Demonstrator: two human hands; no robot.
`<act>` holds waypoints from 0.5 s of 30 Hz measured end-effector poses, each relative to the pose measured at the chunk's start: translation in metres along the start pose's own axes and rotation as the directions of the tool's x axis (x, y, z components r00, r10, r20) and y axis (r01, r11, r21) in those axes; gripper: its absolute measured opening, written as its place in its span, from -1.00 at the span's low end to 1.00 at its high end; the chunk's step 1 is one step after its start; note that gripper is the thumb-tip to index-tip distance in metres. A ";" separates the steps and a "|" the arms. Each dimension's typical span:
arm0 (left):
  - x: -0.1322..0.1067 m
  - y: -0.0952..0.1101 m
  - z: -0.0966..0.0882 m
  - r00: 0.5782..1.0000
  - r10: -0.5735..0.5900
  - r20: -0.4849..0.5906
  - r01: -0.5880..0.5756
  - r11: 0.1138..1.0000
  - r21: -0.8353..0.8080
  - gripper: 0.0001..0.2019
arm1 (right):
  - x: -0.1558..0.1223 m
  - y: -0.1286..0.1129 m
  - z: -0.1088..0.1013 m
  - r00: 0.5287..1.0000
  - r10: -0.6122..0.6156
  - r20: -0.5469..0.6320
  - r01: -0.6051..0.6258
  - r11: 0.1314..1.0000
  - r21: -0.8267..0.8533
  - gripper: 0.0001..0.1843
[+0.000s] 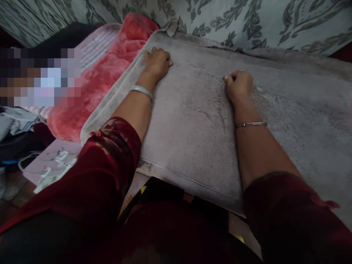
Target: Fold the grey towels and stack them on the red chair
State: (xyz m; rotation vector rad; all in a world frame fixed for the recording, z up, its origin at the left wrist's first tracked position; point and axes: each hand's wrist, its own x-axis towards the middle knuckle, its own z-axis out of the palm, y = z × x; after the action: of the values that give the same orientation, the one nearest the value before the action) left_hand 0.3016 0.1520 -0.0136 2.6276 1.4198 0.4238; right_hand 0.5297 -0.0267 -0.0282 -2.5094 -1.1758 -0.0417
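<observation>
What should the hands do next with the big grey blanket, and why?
Probably slide both hands outward to smooth it. The left hand and right hand rest as loose fists on the grey blanket, and faint creases run between them. Its far edge looks bunched against the patterned curtain.

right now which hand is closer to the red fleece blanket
Left. The left hand rests curled on the grey blanket near its edge, just beside the red fleece blanket. The right hand sits curled farther along the grey blanket, well away from it.
</observation>
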 end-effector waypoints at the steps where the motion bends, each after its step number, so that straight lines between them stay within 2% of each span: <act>1: -0.002 0.002 -0.001 1.000 -0.010 0.010 0.009 1.000 0.011 -0.73 | 0.000 0.000 0.000 1.000 -0.003 -0.011 0.003 1.000 0.009 -0.66; 5: -0.006 -0.001 -0.012 0.996 -0.066 0.058 0.064 0.997 0.037 -0.71 | -0.001 0.005 -0.001 0.998 -0.048 -0.036 0.050 0.998 0.042 -0.65; 10: -0.004 -0.032 -0.026 0.979 -0.170 0.115 0.167 0.985 0.037 -0.70 | 0.001 0.010 0.002 0.996 -0.073 -0.059 0.077 0.995 0.069 -0.68; 12: -0.002 -0.041 -0.026 0.974 -0.203 0.098 0.204 0.979 0.000 -0.71 | 0.003 0.011 0.004 0.996 -0.057 -0.067 0.062 0.995 0.075 -0.69; 15: -0.002 -0.045 -0.021 0.972 -0.236 0.003 0.236 0.971 -0.034 -0.72 | 0.006 0.012 0.005 0.997 -0.041 -0.063 0.045 0.997 0.064 -0.67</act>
State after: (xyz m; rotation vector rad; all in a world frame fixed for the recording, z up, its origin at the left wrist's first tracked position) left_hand 0.2581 0.1748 -0.0048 2.3926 1.6832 0.4168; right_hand 0.5420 -0.0274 -0.0357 -2.4090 -1.1872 -0.0898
